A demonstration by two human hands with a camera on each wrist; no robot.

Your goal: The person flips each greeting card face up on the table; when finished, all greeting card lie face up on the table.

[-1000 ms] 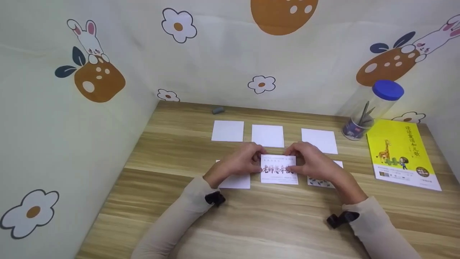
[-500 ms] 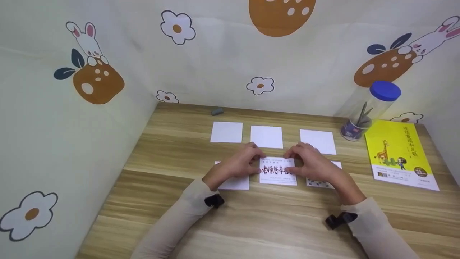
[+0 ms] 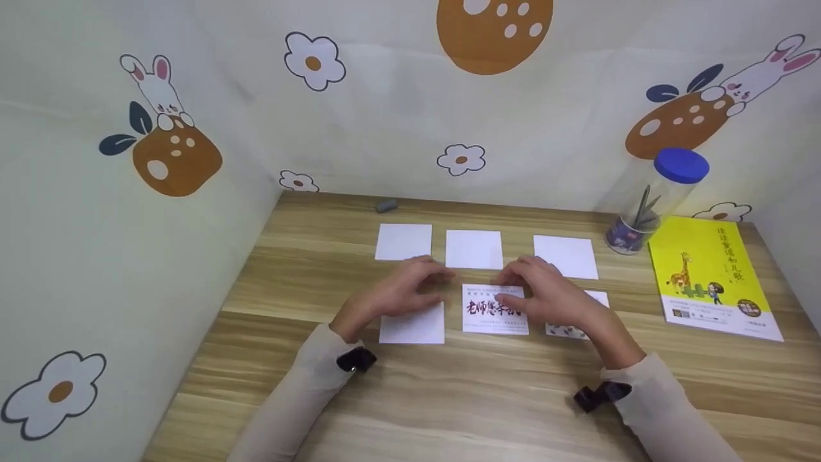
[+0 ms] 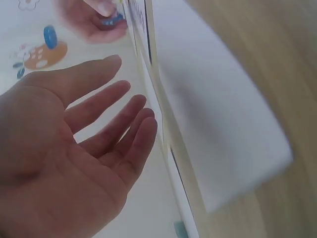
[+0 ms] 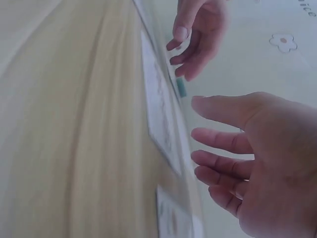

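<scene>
A square white card printed with dark red Chinese characters lies flat on the wooden table, in the middle of the near row. My right hand hovers over its right part with relaxed, slightly bent fingers. The right wrist view has that hand holding nothing, apart from the cards. To the left, my left hand is above a blank white card, partly hiding it. Its fingers are loose and hold nothing in the left wrist view. Under my right forearm, a patterned card is partly covered.
Behind the hands lie three blank white cards: left, middle and right. A small grey cylinder is near the back wall. At right stand a clear jar with a blue lid and a yellow book lying flat.
My left hand has let go of the printed card and moved left. The right hand's fingers have lifted off the card's edge and stay above it. The card lies where it was.
</scene>
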